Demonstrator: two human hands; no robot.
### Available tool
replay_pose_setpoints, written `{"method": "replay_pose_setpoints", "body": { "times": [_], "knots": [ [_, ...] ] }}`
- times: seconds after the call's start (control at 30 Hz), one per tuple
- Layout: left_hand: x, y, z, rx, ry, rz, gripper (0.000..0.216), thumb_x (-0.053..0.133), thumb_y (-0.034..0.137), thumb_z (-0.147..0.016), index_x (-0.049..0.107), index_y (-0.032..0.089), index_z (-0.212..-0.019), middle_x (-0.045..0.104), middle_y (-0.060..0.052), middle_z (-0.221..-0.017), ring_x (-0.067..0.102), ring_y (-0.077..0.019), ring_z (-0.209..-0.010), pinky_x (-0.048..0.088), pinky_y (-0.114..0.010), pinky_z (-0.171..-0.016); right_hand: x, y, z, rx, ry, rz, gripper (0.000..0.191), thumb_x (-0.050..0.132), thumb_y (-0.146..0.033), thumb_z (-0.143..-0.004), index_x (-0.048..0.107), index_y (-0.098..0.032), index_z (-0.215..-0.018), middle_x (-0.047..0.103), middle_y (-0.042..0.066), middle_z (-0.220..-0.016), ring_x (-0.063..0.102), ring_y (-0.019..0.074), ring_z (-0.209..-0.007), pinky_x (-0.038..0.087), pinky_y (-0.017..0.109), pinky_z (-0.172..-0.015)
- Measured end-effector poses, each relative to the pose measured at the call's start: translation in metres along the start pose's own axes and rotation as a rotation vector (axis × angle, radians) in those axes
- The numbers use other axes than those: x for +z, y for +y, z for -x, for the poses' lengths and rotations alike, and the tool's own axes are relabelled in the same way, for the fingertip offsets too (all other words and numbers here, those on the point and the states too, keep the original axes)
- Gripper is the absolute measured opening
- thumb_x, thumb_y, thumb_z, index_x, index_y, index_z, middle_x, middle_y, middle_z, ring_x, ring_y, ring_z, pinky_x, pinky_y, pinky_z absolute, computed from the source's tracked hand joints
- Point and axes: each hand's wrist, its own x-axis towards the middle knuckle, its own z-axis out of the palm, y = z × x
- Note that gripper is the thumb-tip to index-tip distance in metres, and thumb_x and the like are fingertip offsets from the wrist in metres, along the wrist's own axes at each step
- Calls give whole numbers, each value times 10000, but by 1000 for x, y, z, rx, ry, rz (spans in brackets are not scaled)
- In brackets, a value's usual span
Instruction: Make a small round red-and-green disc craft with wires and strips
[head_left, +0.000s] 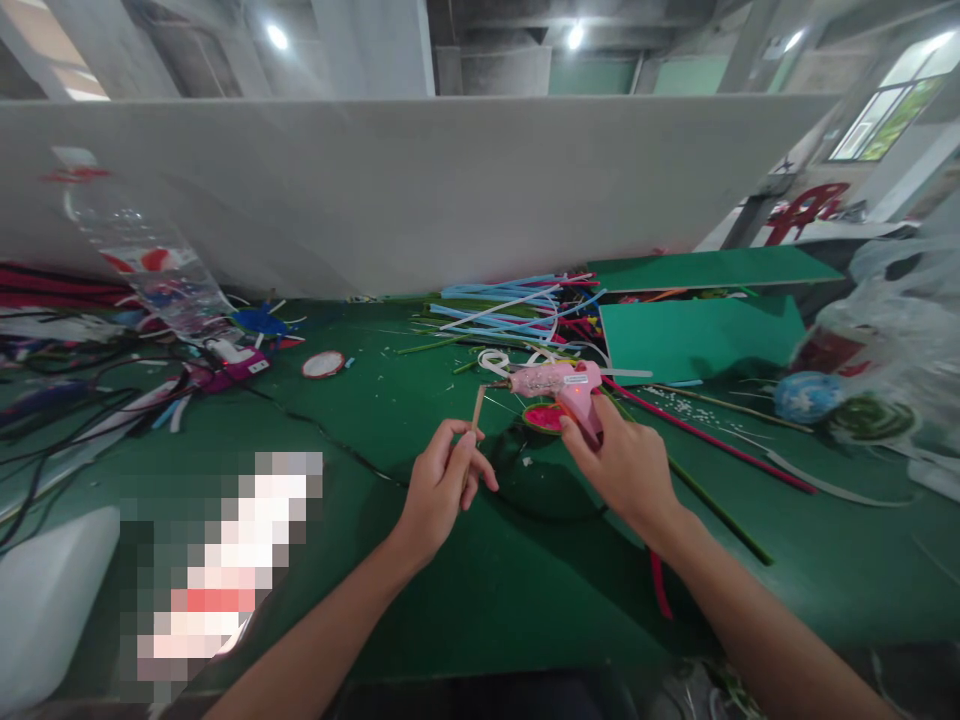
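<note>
Above the green bench (pixel 480 610), a thin stick (pixel 478 410) and a pink glue gun (pixel 551 379).
The half-curled left hand (pixel 448 472) pinches the stick nearly upright, its tip just beside the nozzle (pixel 500 385); the right hand (pixel 634 468) wraps round the glue gun's handle (pixel 583 408).

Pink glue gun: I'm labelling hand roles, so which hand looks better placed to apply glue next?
Likely the right hand: it grips the pink glue gun, whose nozzle points at the tip of the thin stick. The left hand is occupied holding that stick.
</note>
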Motion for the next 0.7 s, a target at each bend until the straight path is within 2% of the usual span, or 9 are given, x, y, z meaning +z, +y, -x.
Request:
{"method": "replay_pose_setpoints", "body": {
  "times": [0.3,0.47,0.6,0.7],
  "knots": [
    [0,1,-1,-2,36,17,196,504,392,-857,486,197,-864,596,14,-501,320,-58,-314,246,-200,-344,-1,3,-1,2,-9,-25,331,374,-464,-850,528,-173,-818,544,18,-506,479,162,-411,170,244,-456],
    [-2,1,-2,5,76,-57,197,528,393,-843,483,202,-864,573,30,-483,321,-59,-333,250,-197,-360,-1,6,-2,9,-4,-44,328,395,-477,-841,526,-180,-790,510,3,-477,461,153,-403,177,237,-454],
    [-6,-1,-3,42,160,-214,187,553,389,-833,516,206,-848,573,36,-516,400,-75,-395,295,-196,-392,-3,8,-4,6,7,-36,326,415,-473,-829,542,-174,-800,518,6,-485,468,154,-414,175,234,-457],
    [-9,-2,-4,78,223,-318,170,588,365,-814,562,198,-804,603,19,-576,541,-104,-527,409,-206,-497,-3,10,-5,9,22,-17,349,420,-487,-826,560,-167,-809,531,14,-495,474,155,-422,175,234,-461]
  ]
}}
